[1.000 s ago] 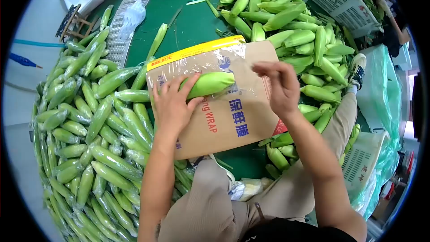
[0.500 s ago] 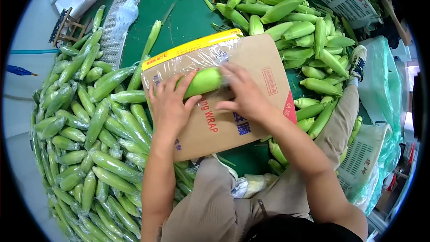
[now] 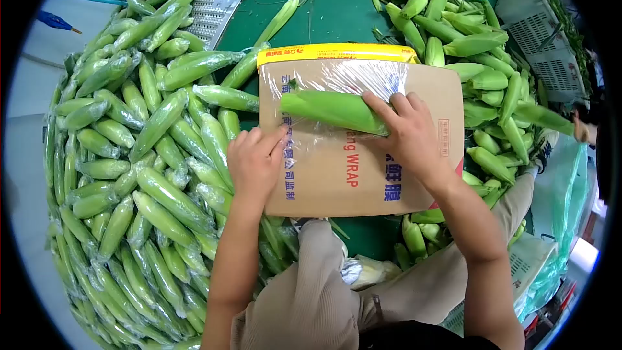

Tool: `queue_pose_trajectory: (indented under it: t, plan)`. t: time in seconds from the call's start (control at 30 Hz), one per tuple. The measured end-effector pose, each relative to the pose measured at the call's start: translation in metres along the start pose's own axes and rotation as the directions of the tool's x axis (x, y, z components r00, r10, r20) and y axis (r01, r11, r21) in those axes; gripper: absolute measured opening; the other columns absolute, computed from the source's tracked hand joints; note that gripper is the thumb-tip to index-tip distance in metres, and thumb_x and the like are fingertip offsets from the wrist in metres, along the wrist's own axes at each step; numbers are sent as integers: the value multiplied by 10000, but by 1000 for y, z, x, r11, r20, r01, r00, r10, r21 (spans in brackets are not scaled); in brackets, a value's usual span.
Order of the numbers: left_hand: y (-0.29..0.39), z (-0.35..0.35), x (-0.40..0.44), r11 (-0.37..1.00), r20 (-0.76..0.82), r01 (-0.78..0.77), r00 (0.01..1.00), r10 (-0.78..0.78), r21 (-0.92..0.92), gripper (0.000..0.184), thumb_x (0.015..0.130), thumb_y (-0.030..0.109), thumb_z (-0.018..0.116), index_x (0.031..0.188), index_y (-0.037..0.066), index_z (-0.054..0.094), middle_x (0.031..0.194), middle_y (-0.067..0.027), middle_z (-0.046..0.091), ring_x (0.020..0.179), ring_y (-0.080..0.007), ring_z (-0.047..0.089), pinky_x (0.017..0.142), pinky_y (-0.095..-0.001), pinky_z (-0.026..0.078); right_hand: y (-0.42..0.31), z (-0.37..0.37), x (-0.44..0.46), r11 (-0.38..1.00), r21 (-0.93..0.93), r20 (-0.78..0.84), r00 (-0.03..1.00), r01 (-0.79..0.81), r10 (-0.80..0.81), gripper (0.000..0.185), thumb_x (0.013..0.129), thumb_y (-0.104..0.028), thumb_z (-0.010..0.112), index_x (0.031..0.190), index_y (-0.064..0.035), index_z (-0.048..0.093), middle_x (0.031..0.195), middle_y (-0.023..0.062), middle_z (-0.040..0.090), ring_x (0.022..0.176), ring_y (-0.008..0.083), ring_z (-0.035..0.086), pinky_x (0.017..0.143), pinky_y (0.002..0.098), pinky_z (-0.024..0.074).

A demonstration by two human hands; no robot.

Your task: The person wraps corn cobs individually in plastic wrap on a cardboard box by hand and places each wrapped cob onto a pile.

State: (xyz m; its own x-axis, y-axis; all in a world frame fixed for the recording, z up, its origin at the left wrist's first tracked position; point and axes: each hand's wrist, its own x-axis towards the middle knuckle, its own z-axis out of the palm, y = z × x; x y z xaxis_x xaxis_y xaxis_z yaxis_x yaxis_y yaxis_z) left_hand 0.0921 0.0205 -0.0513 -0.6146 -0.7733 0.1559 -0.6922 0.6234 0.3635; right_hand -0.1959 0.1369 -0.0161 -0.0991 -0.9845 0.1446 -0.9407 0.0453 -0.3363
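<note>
A green ear of corn in its husk (image 3: pixel 334 110) lies across the cardboard cling film box (image 3: pixel 324 185), on a sheet of clear cling film (image 3: pixel 363 76). My right hand (image 3: pixel 413 139) grips the ear's right end, fingers over its top. Beside the left end, my left hand (image 3: pixel 254 163) has its fingers curled together at the film's edge; how much film is in them is hard to see. The box rests over my lap, its yellow printed edge on the far side.
Wrapped ears of corn (image 3: pixel 162 185) are heaped on my left. Unwrapped ears (image 3: pixel 479 42) form a pile at the right on the green floor (image 3: pixel 343 10). Beyond it stands a white crate (image 3: pixel 544 39). Another person's hand (image 3: pixel 585 131) holds an ear at the far right.
The ear has turned to lie lengthwise across the film. My right hand now lies over its right end, and my left hand has come off the ear to its left. The view has shifted.
</note>
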Motion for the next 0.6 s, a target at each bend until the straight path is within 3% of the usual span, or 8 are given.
queue_pose_trajectory:
  t: [0.07, 0.1, 0.17, 0.3, 0.37, 0.4, 0.5, 0.6]
  plan:
    - [2, 6, 2, 996, -59, -79, 995, 82, 43, 216, 957, 145, 741, 1158, 66, 741, 810, -100, 622, 764, -251, 633, 783, -378, 531, 0, -8, -5, 998, -50, 9, 999, -34, 34, 779, 733, -311, 896, 1451, -219, 607, 1027, 76, 594, 1003, 295, 587, 873, 423, 504]
    - [2, 12, -3, 973, -168, 88, 978, -125, -212, 183, 969, 110, 719, 1145, 68, 748, 854, -95, 662, 808, -227, 657, 791, -368, 535, 1, -14, -7, 996, -85, 30, 999, -37, 40, 782, 735, -311, 895, 1454, -215, 603, 1031, 76, 595, 1003, 296, 586, 874, 421, 506]
    - [6, 19, -15, 660, -169, 295, 822, -544, -692, 155, 994, 41, 674, 1119, 73, 761, 944, -86, 742, 896, -178, 705, 809, -349, 543, 4, -24, -14, 997, -75, 112, 994, 28, -19, 787, 737, -320, 893, 1458, -205, 597, 1041, 79, 601, 1008, 300, 587, 881, 418, 509]
    - [55, 24, -51, 618, -222, 38, 914, -338, -785, 209, 1045, 129, 632, 1198, 8, 709, 1268, -158, 726, 1103, -237, 705, 941, -399, 542, -2, -28, -28, 974, 113, 289, 931, 196, -221, 794, 757, -393, 875, 1466, -186, 583, 1071, 93, 616, 1056, 313, 595, 933, 423, 513]
    - [73, 10, -47, 936, -192, -153, 977, 95, -316, 378, 1042, 287, 640, 1277, -8, 668, 1360, -161, 657, 1226, -304, 625, 1066, -480, 456, -5, -27, -28, 962, 163, 299, 918, 220, -260, 785, 776, -442, 853, 1468, -187, 583, 1075, 99, 618, 1076, 316, 598, 950, 426, 511]
    - [82, 2, -43, 955, -84, -293, 954, 289, -42, 471, 1040, 366, 644, 1317, -15, 648, 1407, -163, 622, 1287, -337, 585, 1128, -521, 413, -6, -29, -26, 972, 118, 326, 917, 202, -230, 797, 798, -544, 799, 1472, -177, 581, 1143, 113, 634, 1107, 325, 602, 967, 431, 505]
    - [89, 2, 10, 994, 190, -91, 979, 79, 55, 618, 1003, 533, 593, 1360, 33, 663, 1509, -169, 554, 1404, -368, 479, 1188, -590, 302, -2, -18, -7, 979, 14, -50, 978, 205, -204, 847, 801, -617, 751, 1477, -139, 574, 1230, 128, 636, 1139, 340, 603, 988, 450, 494]
    - [66, 10, 118, 945, -71, -163, 979, 190, 283, 481, 963, 445, 692, 1303, 104, 716, 1430, -175, 600, 1339, -362, 524, 1136, -527, 352, 2, -9, 25, 990, 35, -128, 983, 140, -134, 843, 799, -623, 745, 1429, -84, 588, 1302, 129, 617, 1200, 343, 586, 1020, 472, 481]
